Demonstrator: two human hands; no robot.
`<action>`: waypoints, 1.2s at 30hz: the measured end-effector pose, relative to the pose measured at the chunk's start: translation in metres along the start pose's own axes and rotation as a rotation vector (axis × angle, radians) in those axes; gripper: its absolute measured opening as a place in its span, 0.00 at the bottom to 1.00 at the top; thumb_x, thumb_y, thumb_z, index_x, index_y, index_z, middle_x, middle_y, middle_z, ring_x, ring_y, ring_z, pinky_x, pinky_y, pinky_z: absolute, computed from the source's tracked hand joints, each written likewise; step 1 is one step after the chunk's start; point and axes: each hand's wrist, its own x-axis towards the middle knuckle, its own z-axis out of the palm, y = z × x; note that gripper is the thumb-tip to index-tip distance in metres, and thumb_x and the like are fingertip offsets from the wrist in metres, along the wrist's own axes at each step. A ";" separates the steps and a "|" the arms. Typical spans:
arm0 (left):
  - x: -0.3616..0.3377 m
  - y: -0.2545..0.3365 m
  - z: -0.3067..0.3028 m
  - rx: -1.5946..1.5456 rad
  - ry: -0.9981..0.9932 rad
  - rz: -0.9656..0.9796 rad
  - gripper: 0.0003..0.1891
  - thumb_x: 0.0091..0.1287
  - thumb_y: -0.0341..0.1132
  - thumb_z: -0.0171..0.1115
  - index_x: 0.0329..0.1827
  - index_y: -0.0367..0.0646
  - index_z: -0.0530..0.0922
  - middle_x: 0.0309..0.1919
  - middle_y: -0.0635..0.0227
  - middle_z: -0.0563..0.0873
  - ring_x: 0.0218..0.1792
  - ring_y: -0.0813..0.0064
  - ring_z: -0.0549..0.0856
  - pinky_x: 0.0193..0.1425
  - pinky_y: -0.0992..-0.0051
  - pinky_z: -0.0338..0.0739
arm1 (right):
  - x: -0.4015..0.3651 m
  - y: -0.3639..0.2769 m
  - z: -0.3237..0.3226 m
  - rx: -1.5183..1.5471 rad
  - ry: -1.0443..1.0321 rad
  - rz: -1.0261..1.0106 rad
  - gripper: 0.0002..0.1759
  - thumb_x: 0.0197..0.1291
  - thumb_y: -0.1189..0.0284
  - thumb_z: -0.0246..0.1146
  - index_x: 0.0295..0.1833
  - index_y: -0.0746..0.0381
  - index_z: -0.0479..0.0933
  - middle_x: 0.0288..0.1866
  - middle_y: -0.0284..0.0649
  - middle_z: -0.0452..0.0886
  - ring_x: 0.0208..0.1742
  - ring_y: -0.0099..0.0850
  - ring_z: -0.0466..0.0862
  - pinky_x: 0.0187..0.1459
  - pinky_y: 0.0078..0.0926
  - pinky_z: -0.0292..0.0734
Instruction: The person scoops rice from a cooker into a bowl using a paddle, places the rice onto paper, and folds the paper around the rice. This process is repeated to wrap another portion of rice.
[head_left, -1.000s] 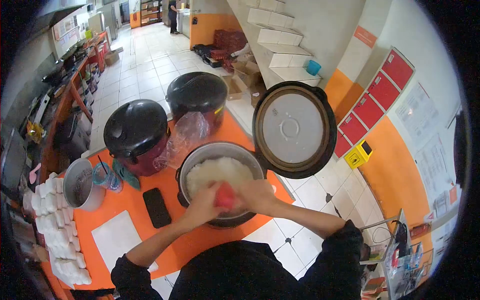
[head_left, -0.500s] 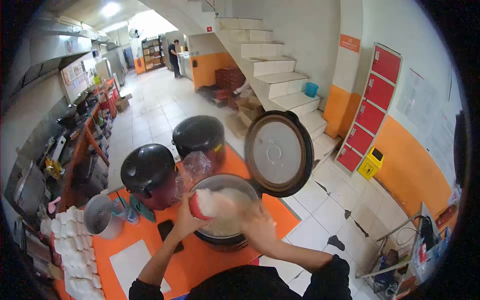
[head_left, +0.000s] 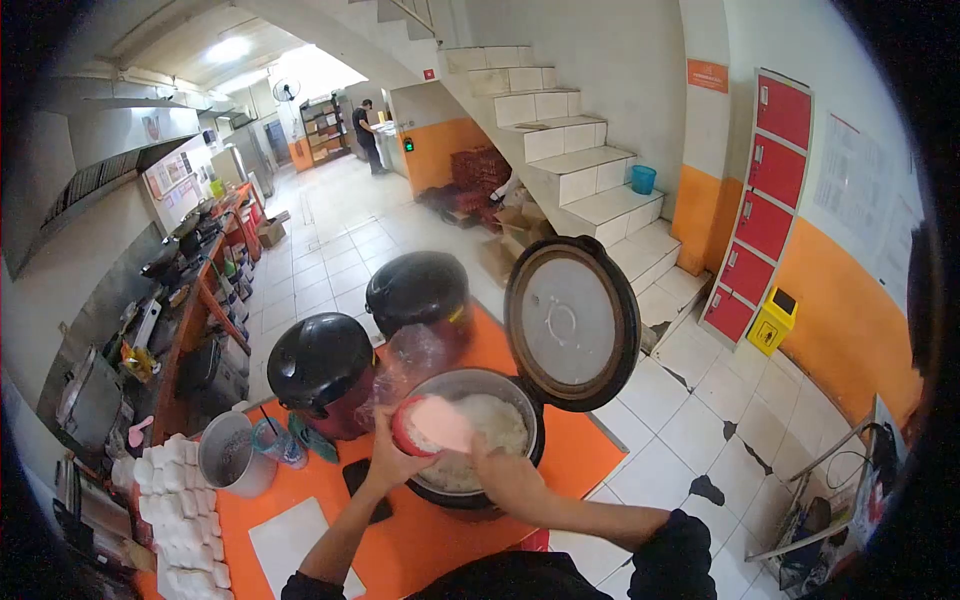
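Observation:
My left hand (head_left: 396, 455) is wrapped round a small red bowl (head_left: 404, 424) with white rice in it, over the left side of a large open pot. In my right hand (head_left: 507, 478) is a pale pink paddle (head_left: 441, 422), its blade slanting across the bowl's mouth. Below both hands, cooked white rice (head_left: 500, 420) lies in the pot (head_left: 537, 447). The pot's round lid (head_left: 571, 322) stands raised at its back right. A clear plastic bag (head_left: 415, 355) rests behind the bowl.
Two black-lidded pots (head_left: 318, 362) stand on the orange table (head_left: 240, 520). White foam boxes (head_left: 180, 510), a grey bucket (head_left: 236, 455), a cup (head_left: 278, 442), a dark phone (head_left: 366, 492) and white paper (head_left: 300, 545) are at left. A person (head_left: 367, 137) stands far back.
The paddle has come over the bowl, and my right hand has moved left, nearer my left hand. The bowl is less tilted. The whole view has shifted slightly.

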 end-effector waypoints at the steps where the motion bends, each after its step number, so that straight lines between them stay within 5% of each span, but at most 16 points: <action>1: -0.003 -0.007 0.009 -0.061 0.062 0.005 0.49 0.35 0.33 0.82 0.59 0.40 0.57 0.53 0.61 0.70 0.58 0.68 0.71 0.64 0.66 0.65 | 0.000 0.007 0.003 0.060 0.043 -0.015 0.16 0.65 0.70 0.47 0.50 0.71 0.69 0.24 0.51 0.79 0.22 0.48 0.81 0.23 0.42 0.76; 5: -0.005 -0.005 0.015 -0.122 0.178 0.003 0.49 0.39 0.31 0.80 0.61 0.39 0.52 0.59 0.57 0.64 0.62 0.66 0.67 0.66 0.65 0.64 | 0.025 0.046 -0.019 0.643 0.209 -0.101 0.15 0.66 0.70 0.45 0.49 0.70 0.70 0.31 0.54 0.79 0.31 0.53 0.81 0.34 0.47 0.75; 8: -0.003 0.008 0.018 -0.089 0.184 0.095 0.48 0.43 0.29 0.77 0.62 0.41 0.49 0.63 0.53 0.58 0.65 0.61 0.63 0.67 0.61 0.61 | 0.023 0.050 -0.009 0.821 0.142 -0.080 0.15 0.66 0.71 0.44 0.47 0.70 0.70 0.37 0.60 0.78 0.39 0.57 0.79 0.42 0.51 0.72; 11: -0.003 -0.004 0.016 0.178 0.122 0.363 0.48 0.47 0.28 0.74 0.63 0.45 0.46 0.65 0.49 0.53 0.67 0.54 0.58 0.68 0.54 0.57 | 0.009 0.022 0.004 0.758 0.022 0.049 0.14 0.66 0.72 0.44 0.44 0.71 0.70 0.39 0.65 0.75 0.42 0.59 0.77 0.44 0.54 0.69; 13: -0.002 0.003 0.020 0.201 0.085 0.377 0.46 0.49 0.29 0.72 0.64 0.48 0.44 0.64 0.48 0.54 0.66 0.51 0.58 0.68 0.51 0.55 | 0.008 0.005 0.005 0.734 -0.155 0.209 0.13 0.65 0.73 0.45 0.43 0.72 0.70 0.38 0.66 0.75 0.40 0.60 0.77 0.43 0.55 0.69; 16: -0.005 -0.004 0.022 0.230 0.035 0.356 0.45 0.52 0.30 0.70 0.64 0.46 0.43 0.64 0.49 0.53 0.66 0.51 0.58 0.68 0.52 0.54 | 0.000 -0.013 0.028 0.694 -0.014 0.152 0.13 0.64 0.74 0.45 0.42 0.73 0.69 0.33 0.64 0.75 0.37 0.62 0.77 0.42 0.56 0.69; 20: -0.019 -0.036 0.022 0.271 -0.011 0.145 0.42 0.55 0.31 0.66 0.64 0.38 0.43 0.63 0.49 0.55 0.65 0.55 0.60 0.69 0.58 0.56 | 0.002 -0.011 0.020 0.696 -0.105 0.146 0.13 0.63 0.74 0.45 0.43 0.74 0.68 0.33 0.65 0.74 0.37 0.62 0.76 0.42 0.55 0.69; 23: -0.028 -0.074 0.010 0.191 -0.118 -0.054 0.45 0.46 0.25 0.71 0.60 0.31 0.45 0.62 0.45 0.55 0.64 0.50 0.61 0.68 0.63 0.56 | 0.014 0.020 0.003 0.644 -0.076 0.057 0.13 0.62 0.74 0.45 0.44 0.74 0.68 0.34 0.65 0.74 0.36 0.61 0.77 0.40 0.54 0.70; 27: -0.026 -0.061 0.001 0.179 -0.187 -0.003 0.46 0.46 0.26 0.71 0.61 0.31 0.45 0.61 0.46 0.57 0.64 0.53 0.61 0.68 0.63 0.57 | 0.040 0.053 0.023 0.557 0.100 -0.091 0.13 0.60 0.74 0.47 0.45 0.74 0.66 0.32 0.63 0.75 0.33 0.60 0.77 0.38 0.52 0.73; 31: -0.002 -0.017 -0.005 0.287 -0.189 0.146 0.48 0.46 0.29 0.72 0.64 0.34 0.45 0.61 0.50 0.59 0.64 0.56 0.62 0.69 0.64 0.55 | 0.015 0.001 0.036 0.618 -0.037 0.099 0.15 0.58 0.74 0.47 0.46 0.75 0.65 0.33 0.64 0.76 0.33 0.61 0.78 0.38 0.50 0.74; 34: 0.001 -0.029 -0.002 0.298 -0.176 0.249 0.49 0.42 0.29 0.74 0.62 0.36 0.47 0.60 0.50 0.59 0.63 0.56 0.62 0.68 0.63 0.57 | 0.009 -0.017 0.036 0.543 -0.172 0.137 0.21 0.59 0.76 0.46 0.56 0.76 0.59 0.33 0.64 0.78 0.34 0.57 0.81 0.35 0.53 0.75; 36: -0.004 -0.030 0.001 0.307 -0.126 0.257 0.48 0.41 0.29 0.76 0.60 0.37 0.49 0.59 0.50 0.60 0.62 0.55 0.64 0.66 0.63 0.59 | 0.013 -0.012 0.039 0.578 -0.122 0.144 0.19 0.60 0.76 0.46 0.54 0.77 0.62 0.32 0.64 0.78 0.33 0.58 0.81 0.34 0.53 0.75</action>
